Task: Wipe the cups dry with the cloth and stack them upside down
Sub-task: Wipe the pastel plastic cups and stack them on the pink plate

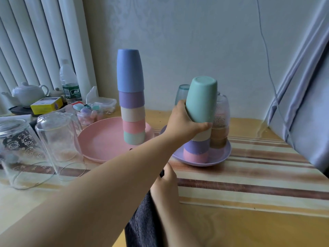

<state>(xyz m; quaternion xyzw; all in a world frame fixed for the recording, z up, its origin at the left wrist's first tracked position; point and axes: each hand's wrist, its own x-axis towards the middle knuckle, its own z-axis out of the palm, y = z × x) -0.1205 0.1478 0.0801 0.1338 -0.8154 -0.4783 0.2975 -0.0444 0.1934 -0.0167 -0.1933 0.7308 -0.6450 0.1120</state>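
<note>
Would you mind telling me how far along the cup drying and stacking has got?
Done: five cups stand stacked upside down on the pink plate, blue cup on top. In hand: the left hand grips the green cup, inverted and tilted, over the short stack on the purple plate; the right hand holds the dark cloth. What's left isn't clear.

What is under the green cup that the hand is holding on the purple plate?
Under the green cup sit a cream cup, a purple cup and a pink cup, on the purple plate. The left hand covers the join.
</note>
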